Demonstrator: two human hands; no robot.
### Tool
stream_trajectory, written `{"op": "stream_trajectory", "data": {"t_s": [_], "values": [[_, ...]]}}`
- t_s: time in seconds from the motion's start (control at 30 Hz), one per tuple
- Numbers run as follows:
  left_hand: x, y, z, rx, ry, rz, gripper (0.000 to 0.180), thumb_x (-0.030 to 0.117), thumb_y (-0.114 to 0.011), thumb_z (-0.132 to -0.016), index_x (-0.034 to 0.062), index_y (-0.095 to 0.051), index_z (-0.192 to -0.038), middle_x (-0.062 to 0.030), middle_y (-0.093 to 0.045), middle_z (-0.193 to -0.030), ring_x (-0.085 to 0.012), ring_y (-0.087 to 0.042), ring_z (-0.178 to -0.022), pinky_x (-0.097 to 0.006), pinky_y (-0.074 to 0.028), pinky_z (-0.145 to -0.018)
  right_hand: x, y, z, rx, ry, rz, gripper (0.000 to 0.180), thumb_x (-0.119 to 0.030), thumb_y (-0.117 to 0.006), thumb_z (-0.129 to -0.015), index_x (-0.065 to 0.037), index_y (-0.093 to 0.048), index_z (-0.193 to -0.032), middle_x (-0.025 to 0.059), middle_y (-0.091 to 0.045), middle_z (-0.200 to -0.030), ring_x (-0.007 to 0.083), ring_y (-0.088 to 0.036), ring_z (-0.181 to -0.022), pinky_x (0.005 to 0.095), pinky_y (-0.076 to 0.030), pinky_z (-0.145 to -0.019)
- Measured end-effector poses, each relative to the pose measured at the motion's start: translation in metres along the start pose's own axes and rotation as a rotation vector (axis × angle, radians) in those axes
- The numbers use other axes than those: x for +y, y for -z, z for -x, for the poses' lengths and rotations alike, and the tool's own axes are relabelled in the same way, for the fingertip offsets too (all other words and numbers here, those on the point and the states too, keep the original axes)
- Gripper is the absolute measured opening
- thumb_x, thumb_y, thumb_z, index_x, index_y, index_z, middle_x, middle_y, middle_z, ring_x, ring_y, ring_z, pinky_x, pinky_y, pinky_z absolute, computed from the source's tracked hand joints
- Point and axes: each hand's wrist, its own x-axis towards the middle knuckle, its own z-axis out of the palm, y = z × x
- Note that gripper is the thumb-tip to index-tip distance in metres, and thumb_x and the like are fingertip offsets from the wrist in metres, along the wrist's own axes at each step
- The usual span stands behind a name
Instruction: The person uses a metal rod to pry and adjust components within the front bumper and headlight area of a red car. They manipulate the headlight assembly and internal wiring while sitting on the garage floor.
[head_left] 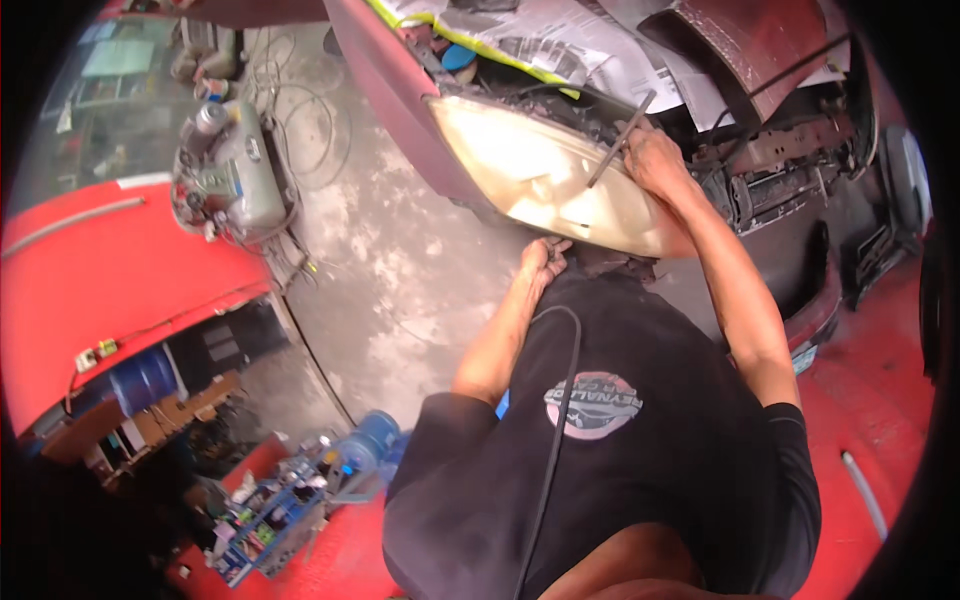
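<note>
"How should the headlight (530,165) be handled?"
"Probably by supporting its lower edge while easing the upper one — gently, without twisting."
"Which way does it point?"
"Pale face toward the head camera; long axis slanting from the maroon fender (385,105), at its left end, down rightward."
"The hands?"
"Right hand (656,160) at its upper edge, by the grey rod (604,165); left hand (544,258) just below — can't tell whether either grips anything."
</note>
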Motion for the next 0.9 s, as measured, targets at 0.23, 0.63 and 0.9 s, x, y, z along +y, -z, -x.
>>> {"op": "stream_trajectory", "data": {"t_s": [0.23, 0.63, 0.9], "values": [[0.000, -0.001, -0.033, 0.052, -0.157, 0.220, 0.023, 0.001, -0.038, -0.090, 0.0001, -0.059, -0.101, -0.0133, -0.057, -0.079, -0.0210, -0.050, -0.056, -0.036, -0.045, -0.047, 0.021, -0.018, -0.024, -0.093, 0.006, -0.194, 0.027, -0.023, -0.055, -0.095, -0.007, -0.071, -0.111, 0.0225, -0.070, -0.107, 0.0437, -0.065, -0.103, 0.0506, -0.052, -0.088], [-0.027, -0.017, 0.009, 0.117, -0.204, 0.226, 0.017, 0.006, -0.042, -0.095, 0.0067, -0.059, -0.097, -0.0065, -0.057, -0.076, -0.0173, -0.050, -0.056, -0.033, -0.043, -0.047, 0.008, -0.015, 0.005, 0.167, -0.020, -0.140, 0.028, -0.021, -0.056, -0.088, -0.002, -0.071, -0.102, 0.0257, -0.069, -0.098, 0.0453, -0.065, -0.099, 0.0525, -0.051, -0.086], [-0.036, -0.006, 0.012, 0.084, -0.198, 0.199, 0.014, 0.005, -0.038, -0.094, 0.0052, -0.052, -0.093, -0.0111, -0.057, -0.081, -0.0206, -0.051, -0.060, -0.034, -0.044, -0.048, 0.010, -0.012, 0.019, 0.227, 0.070, -0.122, 0.027, -0.014, -0.058, -0.085, -0.004, -0.071, -0.106, 0.0225, -0.069, -0.098, 0.0425, -0.064, -0.098, 0.0511, -0.052, -0.087]]}}
